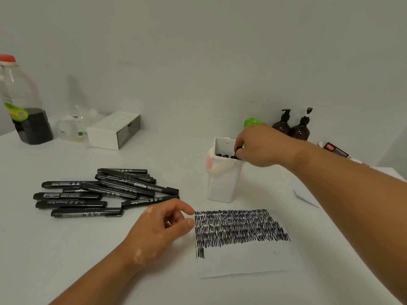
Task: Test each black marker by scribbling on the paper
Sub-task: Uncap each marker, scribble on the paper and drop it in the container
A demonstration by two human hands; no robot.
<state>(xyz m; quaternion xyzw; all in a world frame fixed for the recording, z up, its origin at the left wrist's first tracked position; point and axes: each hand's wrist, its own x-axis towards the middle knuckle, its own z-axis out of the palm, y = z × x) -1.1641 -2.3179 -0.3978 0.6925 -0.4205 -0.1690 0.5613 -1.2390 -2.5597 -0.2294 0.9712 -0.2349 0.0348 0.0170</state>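
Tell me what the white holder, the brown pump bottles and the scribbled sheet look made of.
White holder: likely matte plastic, with moulded walls and rounded corners. Brown pump bottles: glossy, dark translucent amber; plastic or glass, I cannot tell which. Sheet: thin white paper, lying flat, with matte black scribbles on it.

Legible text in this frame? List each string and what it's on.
"Permanent Marker": white print on the black marker at the near right edge of the pile; the characters beside it are unreadable.
Other markers: white print, too blurred to read.
Green label on the large bottle: blurred.
Tube at far right: red and white print, too small to read.
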